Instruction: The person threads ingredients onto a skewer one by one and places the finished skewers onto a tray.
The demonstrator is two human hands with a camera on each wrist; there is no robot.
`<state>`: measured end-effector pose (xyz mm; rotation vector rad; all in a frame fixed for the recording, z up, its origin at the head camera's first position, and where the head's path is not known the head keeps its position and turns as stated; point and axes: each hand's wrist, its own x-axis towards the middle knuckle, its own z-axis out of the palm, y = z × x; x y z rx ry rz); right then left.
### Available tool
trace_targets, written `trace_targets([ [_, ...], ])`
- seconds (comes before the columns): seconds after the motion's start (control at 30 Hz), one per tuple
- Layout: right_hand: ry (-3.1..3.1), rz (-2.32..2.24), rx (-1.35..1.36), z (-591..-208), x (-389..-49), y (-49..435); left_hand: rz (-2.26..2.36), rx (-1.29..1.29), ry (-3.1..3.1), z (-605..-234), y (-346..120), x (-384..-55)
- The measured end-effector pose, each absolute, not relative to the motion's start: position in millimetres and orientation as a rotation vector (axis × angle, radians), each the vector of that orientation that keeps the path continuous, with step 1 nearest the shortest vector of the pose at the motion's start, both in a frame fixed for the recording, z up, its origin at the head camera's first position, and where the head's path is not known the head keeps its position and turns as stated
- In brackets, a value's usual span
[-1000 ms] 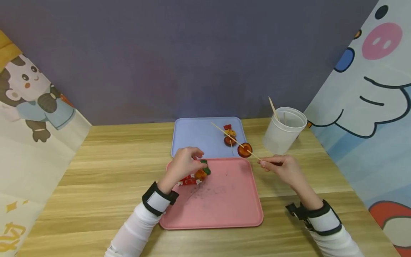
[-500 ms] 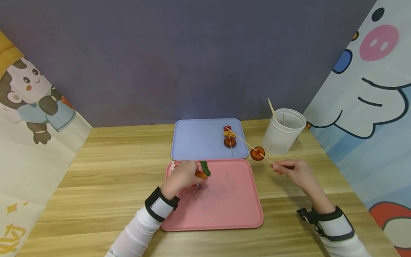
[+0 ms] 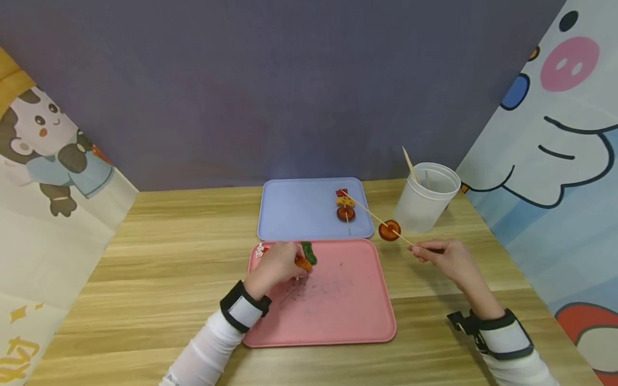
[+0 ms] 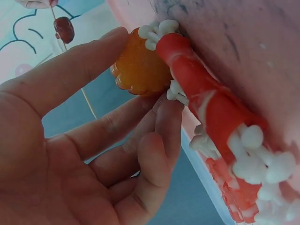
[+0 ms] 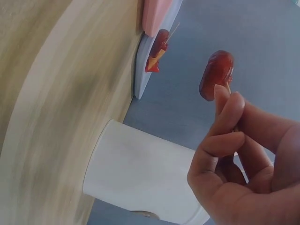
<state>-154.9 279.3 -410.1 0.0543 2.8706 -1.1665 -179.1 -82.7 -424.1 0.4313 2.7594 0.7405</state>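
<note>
My left hand [image 3: 276,265] is low over the pink tray [image 3: 347,300], thumb and fingers pinching an orange piece with a scalloped edge [image 4: 140,68]. Against that piece lie red rolls [image 4: 201,89] with white mushroom tips, partly covered by the hand in the head view. A dark green piece [image 3: 309,253] sits just beyond my fingertips. To the right, my right hand [image 3: 446,260] pinches the lower end of a thin wooden skewer [image 3: 369,212] above the table. One round reddish-brown slice [image 3: 389,230] is threaded on it, close to my fingers.
Behind the pink tray, a blue tray [image 3: 294,212] bears a loaded skewer with a brown slice [image 3: 345,214], a yellow piece [image 3: 345,201] and a red piece [image 3: 340,192]. A white tub [image 3: 420,206] with wooden sticks stands at right. Walls enclose the table's back and sides.
My left hand has come down onto the orange piece and now pinches it. The right hand has moved to the right with the skewer and its slice, then stayed nearly still.
</note>
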Motion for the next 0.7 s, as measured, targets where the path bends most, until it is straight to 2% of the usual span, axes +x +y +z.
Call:
trace_targets([
  [0.33,2.864,-1.136,0.094,-405,-153,283,0.861,0.446,2.808,-419,-89,-185],
  [0.7,2.877,-1.184,-0.035,-387,-144,268,1.703,0.259,2.524,-399,-100,-197],
])
